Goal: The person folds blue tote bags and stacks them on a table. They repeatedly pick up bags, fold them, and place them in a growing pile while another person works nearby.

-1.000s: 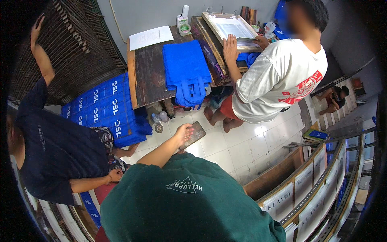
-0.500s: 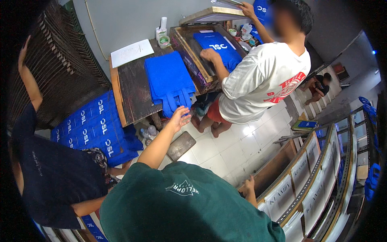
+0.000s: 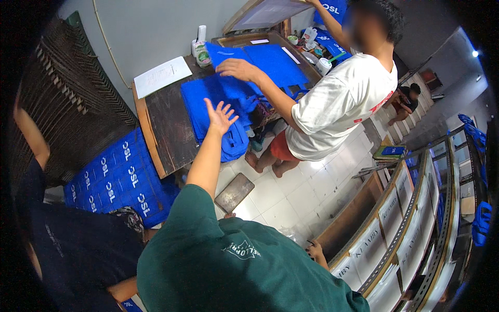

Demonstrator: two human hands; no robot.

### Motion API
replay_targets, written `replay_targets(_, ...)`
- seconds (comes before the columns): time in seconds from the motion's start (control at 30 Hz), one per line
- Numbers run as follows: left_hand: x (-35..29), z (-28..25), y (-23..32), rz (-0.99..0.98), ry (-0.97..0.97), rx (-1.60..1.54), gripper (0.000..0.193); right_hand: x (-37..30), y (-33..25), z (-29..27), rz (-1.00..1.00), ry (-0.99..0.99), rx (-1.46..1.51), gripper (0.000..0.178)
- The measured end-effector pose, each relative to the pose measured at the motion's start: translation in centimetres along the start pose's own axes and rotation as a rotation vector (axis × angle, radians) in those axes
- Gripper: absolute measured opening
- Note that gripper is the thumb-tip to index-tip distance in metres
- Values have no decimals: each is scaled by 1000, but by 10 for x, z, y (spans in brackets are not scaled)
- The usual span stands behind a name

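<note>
My left hand (image 3: 222,118) is open, palm up and fingers spread, over the near end of a stack of blue tote bags (image 3: 193,112) on the dark table. Nothing lies in it. Low on the right, my right hand (image 3: 315,251) is beside the wooden rack, its fingers curled round something dark and thin that I cannot make out. Across from me, a co-worker in a white shirt has one hand (image 3: 240,68) on a blue tote bag (image 3: 226,54), lifted partly over the stack. The co-worker's other hand is at a raised screen-printing frame (image 3: 267,14).
A white paper (image 3: 162,77) lies on the dark table (image 3: 169,122). Printed blue bags (image 3: 112,174) are spread out at left, near another person in dark clothes (image 3: 78,239). A low wooden stool (image 3: 235,192) stands on the tiled floor. Racks of frames (image 3: 395,218) line the right.
The co-worker has raised the printing frame higher and moved a blue bag leftward over the stack. My left hand has shifted slightly left and up, its fingers spread wider. My right hand has lowered a little.
</note>
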State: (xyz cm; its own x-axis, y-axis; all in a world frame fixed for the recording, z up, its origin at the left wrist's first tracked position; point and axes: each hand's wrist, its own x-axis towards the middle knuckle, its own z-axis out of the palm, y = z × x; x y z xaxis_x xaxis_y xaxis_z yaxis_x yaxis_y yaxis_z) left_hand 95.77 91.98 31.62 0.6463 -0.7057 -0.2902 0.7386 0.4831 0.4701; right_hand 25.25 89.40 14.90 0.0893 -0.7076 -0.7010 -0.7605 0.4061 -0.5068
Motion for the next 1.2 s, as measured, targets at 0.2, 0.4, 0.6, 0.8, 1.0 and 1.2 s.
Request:
replay_targets(0.2, 52, -58, 31, 74, 318, 240, 61, -14, 0, 13, -126, 114, -186, 50)
replay_targets(0.4, -13, -33, 42, 181, 335, 178, 31, -76, -102, 49, -59, -22, 52, 49)
replay_targets(0.6, -208, 38, -11, -57, 95, 218, 35, -96, -267, 89, -85, -740, 573, 66)
replay_targets(0.8, -267, 39, -78, -428, -2, 495, 48, -84, -323, 65, -113, -670, 1311, 77)
replay_targets(1.0, -278, 72, -101, -599, -341, 497, 49, -124, -347, -54, -521, -390, 634, 56)
replay_targets(1.2, -302, 125, -145, -899, -816, 313, 77, -292, -433, -175, -818, 30, -32, 60)
